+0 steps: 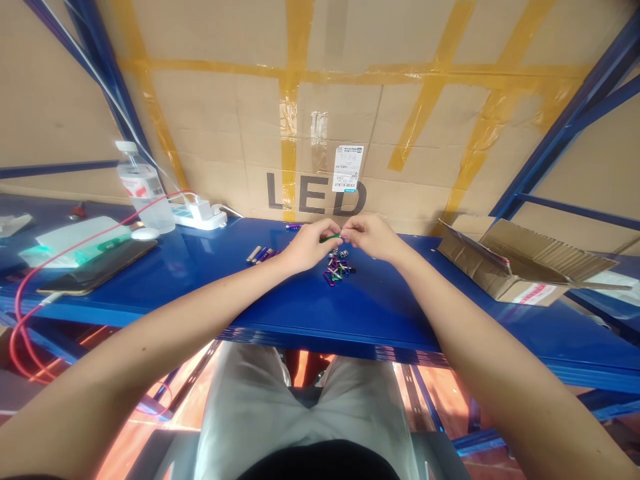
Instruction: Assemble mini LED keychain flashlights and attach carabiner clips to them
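Note:
My left hand (309, 247) is closed around a slim green tube (329, 238), whose far end points to the right. My right hand (370, 237) meets it there, thumb and fingertips pinched at the tip of the tube. Whatever small part the right fingertips hold is too small to make out. Just below both hands lies a loose pile of small coloured carabiners (333, 275) in purple, green and other colours. Left of the pile, partly behind my left forearm, several short metallic tubes (261, 255) rest side by side. A purple tube (293, 227) lies farther back.
The blue table (310, 300) backs onto a large taped cardboard sheet (210, 133). An open cardboard box (500, 267) stands at the right. To the left are a water bottle (145, 190), a power strip (197, 215), a phone (100, 268), a tissue pack (83, 239) and a red cable (23, 293).

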`<act>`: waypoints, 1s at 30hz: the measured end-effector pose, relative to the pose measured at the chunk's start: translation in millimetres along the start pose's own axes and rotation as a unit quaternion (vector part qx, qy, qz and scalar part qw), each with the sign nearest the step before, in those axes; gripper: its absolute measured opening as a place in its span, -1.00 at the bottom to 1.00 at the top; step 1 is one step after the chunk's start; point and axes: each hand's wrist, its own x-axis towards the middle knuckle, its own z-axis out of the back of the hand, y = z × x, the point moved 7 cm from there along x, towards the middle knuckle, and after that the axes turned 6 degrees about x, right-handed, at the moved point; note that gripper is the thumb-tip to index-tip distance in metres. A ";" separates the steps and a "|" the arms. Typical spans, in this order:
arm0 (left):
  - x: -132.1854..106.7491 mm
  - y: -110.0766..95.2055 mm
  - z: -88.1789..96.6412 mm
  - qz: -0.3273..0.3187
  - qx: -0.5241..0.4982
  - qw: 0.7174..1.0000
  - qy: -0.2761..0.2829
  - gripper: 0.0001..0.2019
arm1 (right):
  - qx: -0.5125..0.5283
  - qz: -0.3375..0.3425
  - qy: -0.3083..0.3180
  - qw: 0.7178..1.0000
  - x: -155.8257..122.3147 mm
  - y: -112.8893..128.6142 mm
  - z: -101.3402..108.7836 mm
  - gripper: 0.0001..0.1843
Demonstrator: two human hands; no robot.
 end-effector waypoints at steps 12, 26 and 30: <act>2.5 2.5 -2.0 0.081 -0.145 0.986 0.032 -0.89 | 0.039 0.129 -0.001 0.991 -3.6 19.9 9.2 -0.94; 0.7 -2.5 2.5 -0.009 0.029 1.000 0.002 -0.91 | 0.035 -0.007 -0.003 0.999 -1.0 -0.6 -2.6 -0.89; -3.7 -11.1 4.1 -0.068 0.119 0.991 -0.003 -0.91 | 0.145 -0.148 -0.019 0.978 -4.3 -16.6 -11.2 -0.76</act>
